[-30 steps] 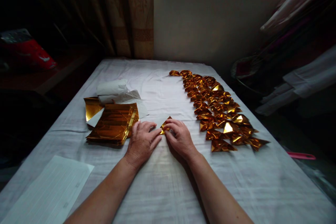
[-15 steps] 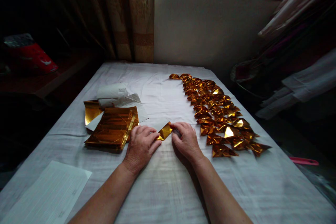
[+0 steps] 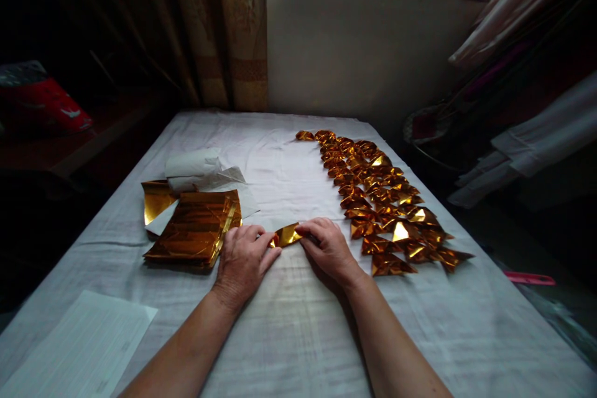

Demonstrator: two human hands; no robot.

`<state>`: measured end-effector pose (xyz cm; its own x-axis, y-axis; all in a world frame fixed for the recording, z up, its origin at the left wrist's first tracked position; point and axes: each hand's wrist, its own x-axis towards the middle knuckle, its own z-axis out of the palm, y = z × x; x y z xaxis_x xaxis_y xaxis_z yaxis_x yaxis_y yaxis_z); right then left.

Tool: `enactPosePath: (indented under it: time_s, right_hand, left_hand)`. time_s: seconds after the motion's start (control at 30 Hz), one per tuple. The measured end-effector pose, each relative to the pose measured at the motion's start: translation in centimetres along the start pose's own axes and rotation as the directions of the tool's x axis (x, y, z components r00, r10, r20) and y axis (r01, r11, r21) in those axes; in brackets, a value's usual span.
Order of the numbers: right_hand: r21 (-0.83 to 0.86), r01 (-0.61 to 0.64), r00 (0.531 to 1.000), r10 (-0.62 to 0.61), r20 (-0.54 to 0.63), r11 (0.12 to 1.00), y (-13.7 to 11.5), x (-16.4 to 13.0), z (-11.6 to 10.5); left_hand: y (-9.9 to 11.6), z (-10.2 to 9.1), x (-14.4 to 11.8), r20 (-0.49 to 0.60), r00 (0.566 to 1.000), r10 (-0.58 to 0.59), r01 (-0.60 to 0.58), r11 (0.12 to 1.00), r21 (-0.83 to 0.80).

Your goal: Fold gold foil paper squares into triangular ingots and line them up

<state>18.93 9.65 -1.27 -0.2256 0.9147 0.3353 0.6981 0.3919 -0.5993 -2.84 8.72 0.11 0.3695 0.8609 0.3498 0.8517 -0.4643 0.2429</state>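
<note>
A small piece of gold foil paper lies folded on the white tablecloth, pinched at each end by my hands. My left hand grips its left end, palm down. My right hand holds its right end with the fingertips. To the left of my left hand sits a stack of flat gold foil sheets. Right of my right hand, several folded gold foil pieces lie in rows running toward the far edge.
A roll of white paper lies behind the foil stack. A lined white sheet rests at the near left corner. A curtain and a pale wall stand behind the table. A pink object lies off the right edge.
The foil piece has gone from a small upright triangle between my fingertips to a longer, flatter shape stretched between both hands. My hands have moved slightly apart.
</note>
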Motion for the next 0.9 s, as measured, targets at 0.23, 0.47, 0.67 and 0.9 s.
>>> enactPosePath:
  time_s: [0.23, 0.47, 0.67, 0.9]
  right_hand:
    - [-0.171, 0.115, 0.988, -0.130, -0.079, 0.979, -0.1, -0.1, 0.2]
    - [-0.148, 0.216, 0.975, -0.222, -0.027, 0.965, -0.3, 0.0, 0.2]
    - [-0.014, 0.182, 0.983, -0.181, 0.018, 0.983, 0.0, 0.1, 0.1]
    - [0.001, 0.096, 0.995, -0.096, -0.004, 0.995, 0.2, 0.1, -0.1]
  left_hand:
    - [-0.3, 0.2, 0.0, -0.031, 0.998, 0.047, -0.047, 0.999, -0.008]
    - [-0.8, 1.1, 0.0, -0.087, 0.983, 0.163, -0.173, 0.977, -0.128]
    - [-0.7, 0.8, 0.0, -0.061, 0.970, 0.235, -0.241, 0.957, -0.159]
    - [-0.3, 0.2, -0.2, -0.025, 0.974, 0.224, -0.225, 0.967, -0.119]
